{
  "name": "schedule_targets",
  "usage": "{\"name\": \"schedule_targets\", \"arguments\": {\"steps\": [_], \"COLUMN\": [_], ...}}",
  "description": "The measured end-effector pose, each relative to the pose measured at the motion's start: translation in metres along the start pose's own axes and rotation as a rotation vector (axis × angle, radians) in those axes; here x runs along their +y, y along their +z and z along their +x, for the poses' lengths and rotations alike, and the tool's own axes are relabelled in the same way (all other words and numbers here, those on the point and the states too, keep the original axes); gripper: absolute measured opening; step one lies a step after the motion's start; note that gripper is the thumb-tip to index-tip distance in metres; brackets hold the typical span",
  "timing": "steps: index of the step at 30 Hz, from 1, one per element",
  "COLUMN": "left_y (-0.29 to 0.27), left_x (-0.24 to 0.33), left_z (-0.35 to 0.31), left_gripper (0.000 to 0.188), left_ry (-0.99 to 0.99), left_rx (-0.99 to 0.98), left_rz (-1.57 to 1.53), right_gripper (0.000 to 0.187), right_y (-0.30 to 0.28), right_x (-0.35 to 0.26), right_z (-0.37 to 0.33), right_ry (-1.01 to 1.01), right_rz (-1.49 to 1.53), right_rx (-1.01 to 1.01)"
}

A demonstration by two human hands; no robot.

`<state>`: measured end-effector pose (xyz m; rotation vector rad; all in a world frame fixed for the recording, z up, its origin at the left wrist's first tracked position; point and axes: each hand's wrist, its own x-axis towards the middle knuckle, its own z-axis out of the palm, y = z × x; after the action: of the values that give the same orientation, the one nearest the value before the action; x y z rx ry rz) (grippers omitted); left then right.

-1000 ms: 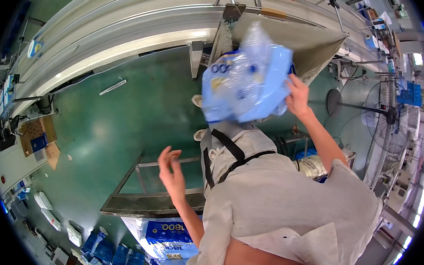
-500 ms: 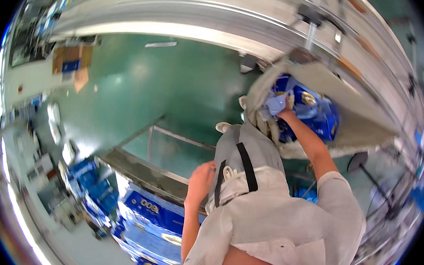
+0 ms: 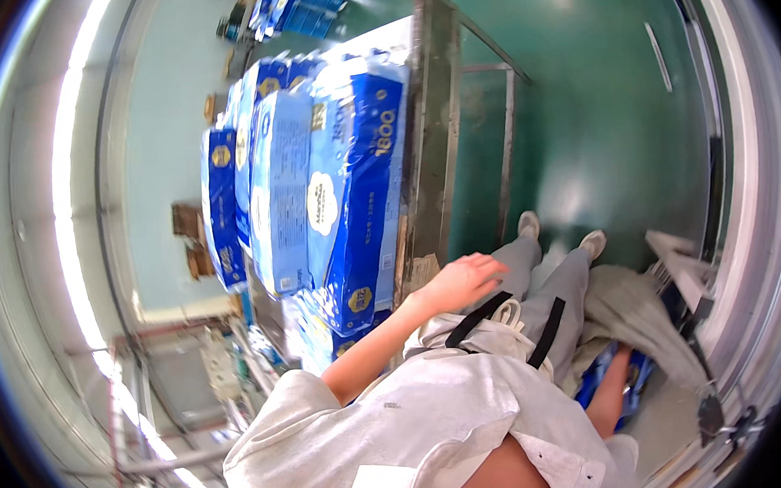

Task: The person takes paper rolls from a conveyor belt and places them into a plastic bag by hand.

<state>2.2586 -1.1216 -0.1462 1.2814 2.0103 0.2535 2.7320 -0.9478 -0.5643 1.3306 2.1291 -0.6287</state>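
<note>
Blue packaging point(image 3: 638, 378) flanks the right forearm point(image 3: 608, 401), its hidden fingers' grip unclear, while left fingers point(image 3: 484, 267) are slightly apart.

Blue packs point(image 3: 314, 199) in glossy plastic

This looks like a factory workshop: green floor point(image 3: 611, 123), long strip light point(image 3: 67, 201) far left, metal table point(image 3: 428, 134) stacked with blue packs point(image 3: 345, 202), pale rails point(image 3: 749, 133) right.

The right hand is hidden beneath the draped beige cloth point(image 3: 636, 314), which also covers part of the blue packaging point(image 3: 635, 390). On the pale-blue pack point(image 3: 283, 170), the fine print is too small to read.
</note>
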Motion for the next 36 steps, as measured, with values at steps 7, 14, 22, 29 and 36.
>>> {"name": "schedule_targets", "arguments": {"steps": [7, 14, 22, 29, 36], "left_y": [-0.071, 0.022, 0.034, 0.001, -0.003], "left_x": [-0.053, -0.096, -0.139, -0.223, -0.190], "left_z": [-0.122, -0.266, -0.311, -0.348, -0.343], "left_gripper": [0.032, 0.037, 0.038, 0.045, 0.047], "left_ry": [-0.312, -0.845, -0.732, -0.653, -0.867], "left_rx": [0.869, 1.175, 1.944, 2.259, 2.248], "left_rz": [-0.043, 0.043, -0.662, -0.876, -0.797], "right_gripper": [0.026, 0.020, 0.051, 0.055, 0.043], "right_y": [-0.137, -0.414, -0.408, -0.432, -0.462], "right_x": [-0.100, -0.454, -0.802, -1.000, -0.949], "right_z": [-0.127, -0.189, -0.308, -0.123, -0.112], "right_ry": [-0.615, -1.252, -1.885, -1.360, -1.466], "right_rz": [-0.014, 0.075, 0.195, 0.579, 0.153], "right_rx": [-0.439, 0.095, 0.251, -0.191, -0.045]}}
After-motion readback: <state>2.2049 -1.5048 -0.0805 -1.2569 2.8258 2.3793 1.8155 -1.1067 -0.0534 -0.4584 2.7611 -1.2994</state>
